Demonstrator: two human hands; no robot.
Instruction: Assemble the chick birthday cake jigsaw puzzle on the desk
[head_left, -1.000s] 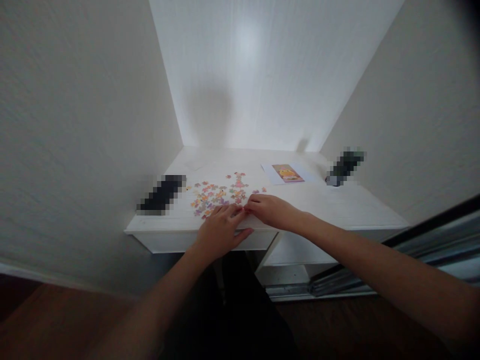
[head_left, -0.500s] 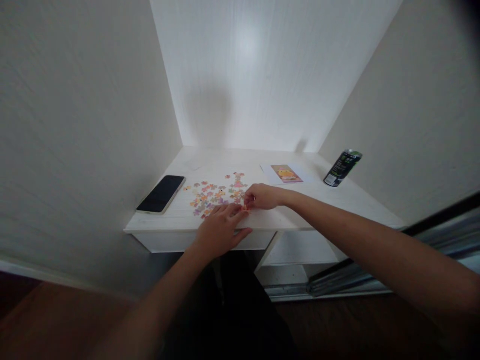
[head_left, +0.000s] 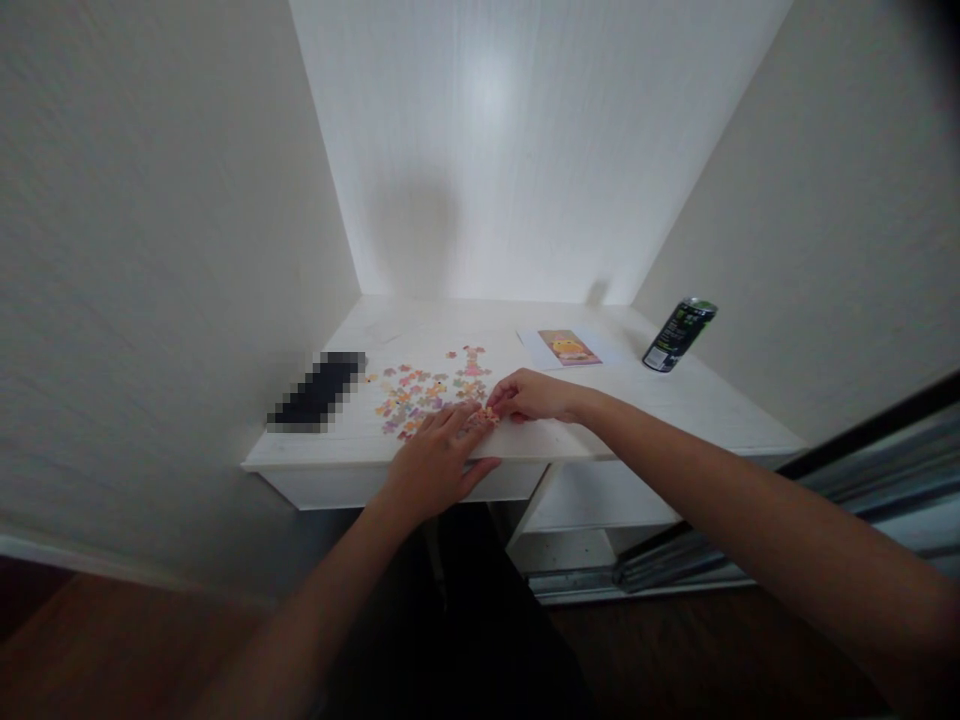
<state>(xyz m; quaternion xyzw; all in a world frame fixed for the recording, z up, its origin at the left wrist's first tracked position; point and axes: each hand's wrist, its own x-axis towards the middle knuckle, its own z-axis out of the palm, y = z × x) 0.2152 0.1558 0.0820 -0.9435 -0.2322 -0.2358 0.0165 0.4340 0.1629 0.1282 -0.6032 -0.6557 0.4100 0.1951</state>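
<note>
The white desk [head_left: 637, 415] is spanning the middle of the frame, its front edge running just below the hands. Walls are closing it off at the left, right and back. Bare white surface is stretching from the right hand [head_left: 531, 395] towards the can [head_left: 679, 335], which is standing at centre right. A picture card [head_left: 570, 347] is lying above that hand, and a pixelated dark object [head_left: 316, 392] is sitting at the left.

Loose puzzle pieces [head_left: 411, 392] are spreading at centre left, beyond the left hand [head_left: 442, 455]. A small piece cluster [head_left: 487, 414] is lying between the hands: the left fingers are resting outstretched over it, thumb apart, while the right fingertips are bunching at its upper right; whether they are gripping a piece, I cannot tell.
</note>
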